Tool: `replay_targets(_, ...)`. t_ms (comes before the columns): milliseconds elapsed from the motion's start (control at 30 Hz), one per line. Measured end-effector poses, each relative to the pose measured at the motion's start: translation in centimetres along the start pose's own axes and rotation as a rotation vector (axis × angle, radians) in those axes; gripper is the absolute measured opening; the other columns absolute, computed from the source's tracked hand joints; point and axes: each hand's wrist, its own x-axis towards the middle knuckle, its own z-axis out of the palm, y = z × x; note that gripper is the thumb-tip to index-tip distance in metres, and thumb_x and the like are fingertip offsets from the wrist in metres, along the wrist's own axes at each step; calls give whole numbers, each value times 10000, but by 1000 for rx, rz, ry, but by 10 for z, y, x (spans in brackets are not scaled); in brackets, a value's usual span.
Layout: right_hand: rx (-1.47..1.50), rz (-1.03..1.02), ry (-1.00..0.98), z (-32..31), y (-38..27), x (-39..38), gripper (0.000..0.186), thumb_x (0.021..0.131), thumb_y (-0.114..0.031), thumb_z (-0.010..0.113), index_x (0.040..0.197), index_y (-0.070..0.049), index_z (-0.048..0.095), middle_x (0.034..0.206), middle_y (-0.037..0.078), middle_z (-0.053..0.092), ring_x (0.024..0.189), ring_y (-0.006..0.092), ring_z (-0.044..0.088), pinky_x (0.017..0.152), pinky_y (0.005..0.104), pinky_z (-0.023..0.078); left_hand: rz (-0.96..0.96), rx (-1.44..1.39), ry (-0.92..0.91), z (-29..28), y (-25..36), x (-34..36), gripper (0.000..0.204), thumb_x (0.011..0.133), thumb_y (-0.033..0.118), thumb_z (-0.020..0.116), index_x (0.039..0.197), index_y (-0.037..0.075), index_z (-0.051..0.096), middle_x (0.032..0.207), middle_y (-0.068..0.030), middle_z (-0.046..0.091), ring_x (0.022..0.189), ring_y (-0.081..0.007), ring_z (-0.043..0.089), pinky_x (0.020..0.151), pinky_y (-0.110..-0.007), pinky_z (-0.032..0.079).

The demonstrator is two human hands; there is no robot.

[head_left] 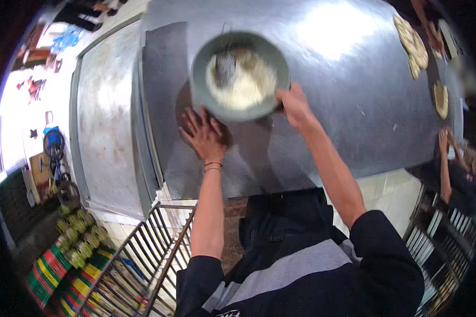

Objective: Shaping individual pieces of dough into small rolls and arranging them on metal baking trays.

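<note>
A grey-green round bowl sits on the dark metal table; motion blurs it slightly. Inside lies a pale yellow-white mass, powdery or creamy, I cannot tell which. A metal utensil with a mesh-like head rests in it at the left, its thin handle reaching past the far rim. My right hand is closed on the bowl's near right rim. Just below the bowl's near left side, my left hand lies spread on the table and holds nothing.
Long pieces of dough lie at the table's far right, near other people's hands. A pale metal-topped surface adjoins on the left. Below it stand a barred metal rack and stacked green round items.
</note>
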Motion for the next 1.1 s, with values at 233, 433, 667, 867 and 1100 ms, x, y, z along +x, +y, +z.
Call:
replay_targets(233,-88,-136,196,-194,78,-214,548,826,26,555,1372,7,587,1205,45,666,1106,137,595,980,294,469,39,-33,55,-13,37,-7,609,1088,392,401,1656,203,291,1731,-151,195,1591,-404,159,1246,-650,68)
replay_targets(433,46,30,391,-346,50,-361,672,813,45,538,1484,21,516,1332,79,652,1209,163,583,1054,289,438,428,-194,-60,-58,202,-66,647,1119,405,348,1691,183,140,1737,-219,60,1594,-455,17,1202,-715,-10)
replay_targets(667,341,200,825,-324,87,-459,612,839,3,574,1450,10,540,1233,53,660,1084,165,609,955,300,487,978,-356,-141,-139,318,-82,626,1106,376,374,1665,122,254,1725,-229,136,1601,-404,105,1252,-628,18)
replay_targets(867,429,135,1055,-260,198,-427,605,881,-4,597,1479,-15,510,1255,83,661,1077,180,646,879,354,560,1216,-81,-235,-158,290,-44,652,1103,425,333,1656,86,273,1723,-227,157,1601,-406,108,1263,-599,25)
replay_targets(1100,469,262,1021,-184,320,-199,640,942,-64,612,1545,-46,398,1224,162,661,929,298,710,669,446,628,1252,-191,-116,-160,213,26,613,1106,364,295,1660,102,281,1727,-189,188,1607,-369,119,1274,-552,11)
